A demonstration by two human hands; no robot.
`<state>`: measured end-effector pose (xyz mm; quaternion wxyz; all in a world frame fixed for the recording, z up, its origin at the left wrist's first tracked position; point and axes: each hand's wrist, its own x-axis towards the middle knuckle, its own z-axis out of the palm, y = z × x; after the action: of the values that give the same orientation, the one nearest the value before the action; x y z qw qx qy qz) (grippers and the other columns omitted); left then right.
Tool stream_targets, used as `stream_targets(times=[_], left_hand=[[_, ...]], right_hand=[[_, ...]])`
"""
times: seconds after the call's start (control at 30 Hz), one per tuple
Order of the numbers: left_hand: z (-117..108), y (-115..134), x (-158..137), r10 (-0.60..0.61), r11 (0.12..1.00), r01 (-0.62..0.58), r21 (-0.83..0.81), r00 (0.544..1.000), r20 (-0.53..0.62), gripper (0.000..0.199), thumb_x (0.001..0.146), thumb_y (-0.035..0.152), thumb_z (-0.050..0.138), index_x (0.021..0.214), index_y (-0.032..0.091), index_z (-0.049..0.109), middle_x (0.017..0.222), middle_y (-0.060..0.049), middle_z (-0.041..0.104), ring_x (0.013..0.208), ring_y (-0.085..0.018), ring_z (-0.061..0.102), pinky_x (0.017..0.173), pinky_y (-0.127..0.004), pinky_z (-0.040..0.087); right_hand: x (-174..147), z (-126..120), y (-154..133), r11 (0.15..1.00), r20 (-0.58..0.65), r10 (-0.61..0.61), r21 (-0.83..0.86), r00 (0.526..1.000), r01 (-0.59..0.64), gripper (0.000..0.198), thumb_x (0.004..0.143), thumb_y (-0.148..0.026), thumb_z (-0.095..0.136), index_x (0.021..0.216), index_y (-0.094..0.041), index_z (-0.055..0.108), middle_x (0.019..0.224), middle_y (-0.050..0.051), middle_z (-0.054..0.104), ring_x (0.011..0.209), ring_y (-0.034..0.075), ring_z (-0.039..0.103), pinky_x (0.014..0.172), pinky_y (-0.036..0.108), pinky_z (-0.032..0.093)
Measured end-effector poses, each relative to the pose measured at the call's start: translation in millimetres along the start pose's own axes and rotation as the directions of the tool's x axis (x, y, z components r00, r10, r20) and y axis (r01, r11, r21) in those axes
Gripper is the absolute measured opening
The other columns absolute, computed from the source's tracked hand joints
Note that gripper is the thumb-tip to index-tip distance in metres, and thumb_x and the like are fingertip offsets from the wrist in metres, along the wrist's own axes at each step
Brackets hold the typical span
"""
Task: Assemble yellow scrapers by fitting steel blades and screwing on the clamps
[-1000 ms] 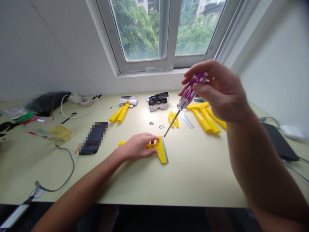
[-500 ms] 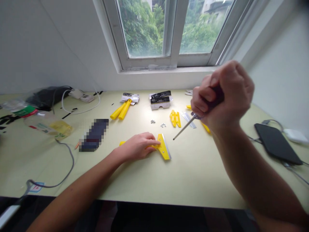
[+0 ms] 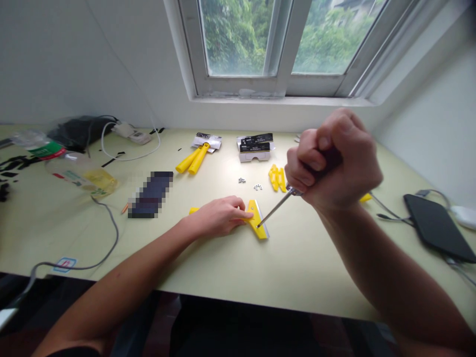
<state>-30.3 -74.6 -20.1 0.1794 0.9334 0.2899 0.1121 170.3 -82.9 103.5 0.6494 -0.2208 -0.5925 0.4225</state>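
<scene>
The yellow scraper lies flat on the near half of the desk, in front of the seated person, with its head to the right and its handle to the left. A thin metal blade edge shows along the outer side of the head.

Left hand: the grip grasps the scraper at the handle and neck. The index finger extends onto the head. The hand covers most of the handle; only its yellow end protrudes on the left.

Right hand: the grip is clenched around the handle of the screwdriver, which the fist largely hides. The metal shaft slants down to the left, and its tip meets the scraper head at the nearer fastening point. From my position I cannot tell whether the tip is seated in a screw slot. A second, farther screw is visible on the head.

Beyond the scraper, toward the window, lie two clusters of small metal parts, too small to identify surely. Just right of them are yellow plastic pieces. Farther back stand black-and-white boxes; to their left lie two yellow handles.
</scene>
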Motion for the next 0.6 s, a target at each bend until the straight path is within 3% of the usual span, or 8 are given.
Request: stream_targets(times=[0.23,0.6], left_hand=[[1.6,-0.3,-0.4,0.014,1.0,-0.014,0.015,1.0,-0.005,0.028,0.093,0.026,0.054,0.118,0.029,0.067,0.101,-0.006,0.062,0.089,-0.015,0.058,0.076,-0.025,0.045],[0.9,1.8,0.2,-0.029,0.999,0.029,-0.026,1.0,0.008,0.03,0.092,0.025,0.054,0.12,0.029,0.066,0.102,-0.006,0.061,0.087,-0.014,0.058,0.074,-0.024,0.045]], right_hand=[[-1.1,2.1,5.1,0.998,-0.039,-0.003,0.07,0.999,0.005,0.032,0.086,-0.042,0.056,0.065,-0.024,0.039,0.049,-0.007,0.034,0.032,0.008,0.026,0.029,0.024,0.024],[-1.3,1.2,1.7,1.0,-0.069,-0.02,-0.016,0.997,0.019,0.034,0.085,-0.052,0.055,0.068,-0.025,0.042,0.049,-0.007,0.032,0.033,0.007,0.026,0.029,0.023,0.02]])
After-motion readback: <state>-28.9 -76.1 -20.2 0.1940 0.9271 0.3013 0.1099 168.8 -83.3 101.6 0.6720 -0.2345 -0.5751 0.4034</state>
